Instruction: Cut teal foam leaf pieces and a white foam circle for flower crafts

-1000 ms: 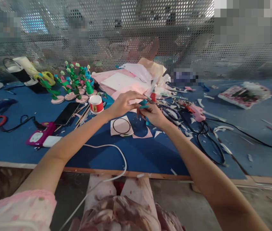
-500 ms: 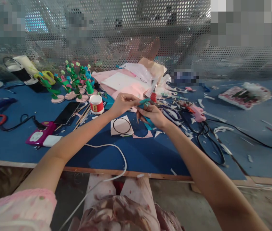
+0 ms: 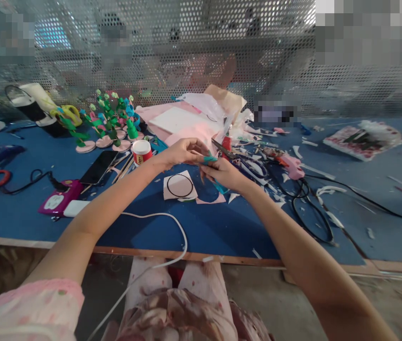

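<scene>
My left hand and my right hand meet above the middle of the table. Between their fingertips is a small teal strip, thin like paper or craft foam; both hands pinch it and cover most of it. Below my right hand lies another teal piece, partly hidden by the fingers. Nearer to me, a white square card with a black circle lies flat beside a pink offcut. Just behind my right hand rest dark-bladed scissors.
Green and blue paper plants on pink discs stand back left, near a red and white tub. A phone and a purple power block lie left. Rightward are a pink glue gun, its black cord and scattered scraps.
My left fingers have curled over towards my right hand, and the hands are closer together. Less of the teal strip shows. The scissors' blades behind are more exposed.
</scene>
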Available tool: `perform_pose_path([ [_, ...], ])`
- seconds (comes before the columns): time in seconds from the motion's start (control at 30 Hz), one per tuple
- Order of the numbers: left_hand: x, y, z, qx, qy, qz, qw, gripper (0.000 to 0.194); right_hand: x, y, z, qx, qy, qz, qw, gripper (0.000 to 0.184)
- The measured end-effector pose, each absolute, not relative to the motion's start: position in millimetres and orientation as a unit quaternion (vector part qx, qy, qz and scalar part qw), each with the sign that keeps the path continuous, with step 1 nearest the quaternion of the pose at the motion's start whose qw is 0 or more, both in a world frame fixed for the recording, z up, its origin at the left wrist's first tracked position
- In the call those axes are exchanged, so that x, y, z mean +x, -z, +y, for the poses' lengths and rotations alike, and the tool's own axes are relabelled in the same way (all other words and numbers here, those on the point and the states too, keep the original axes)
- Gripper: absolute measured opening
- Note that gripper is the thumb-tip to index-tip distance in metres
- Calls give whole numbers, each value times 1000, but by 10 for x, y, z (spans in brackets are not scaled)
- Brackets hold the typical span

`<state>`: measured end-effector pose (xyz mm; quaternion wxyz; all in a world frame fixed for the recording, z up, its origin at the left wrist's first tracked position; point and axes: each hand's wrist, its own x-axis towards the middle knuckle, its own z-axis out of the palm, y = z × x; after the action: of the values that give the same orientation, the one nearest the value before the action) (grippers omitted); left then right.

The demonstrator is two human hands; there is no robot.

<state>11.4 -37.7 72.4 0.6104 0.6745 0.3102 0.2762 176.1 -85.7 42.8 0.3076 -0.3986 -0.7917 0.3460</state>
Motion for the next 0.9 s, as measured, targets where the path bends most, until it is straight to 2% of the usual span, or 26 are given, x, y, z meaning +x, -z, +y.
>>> perform_pose_path([
  [0.17,89,-714,-341,681,-252,315,611,42,1755,-456,-880,-429,-237,-832,261,38],
  [0.4,93,-679,-325,726,-232,255,596,47,1772,-430,-870,-416,-190,-846,273,25],
  [0.5,63,-707,-313,720,-237,244,605,49,1777,-423,-869,-435,-160,-846,264,28],
  [0.6,54,-723,-310,718,-245,257,599,45,1761,-435,-885,-465,-88,-855,211,30],
  [0.73,67,-724,-327,766,-235,244,546,40,1730,-480,-924,-494,-28,-857,143,27],
  [0.9,68,-755,-359,838,-243,247,422,35,1715,-502,-947,-513,-18,-850,115,24],
])
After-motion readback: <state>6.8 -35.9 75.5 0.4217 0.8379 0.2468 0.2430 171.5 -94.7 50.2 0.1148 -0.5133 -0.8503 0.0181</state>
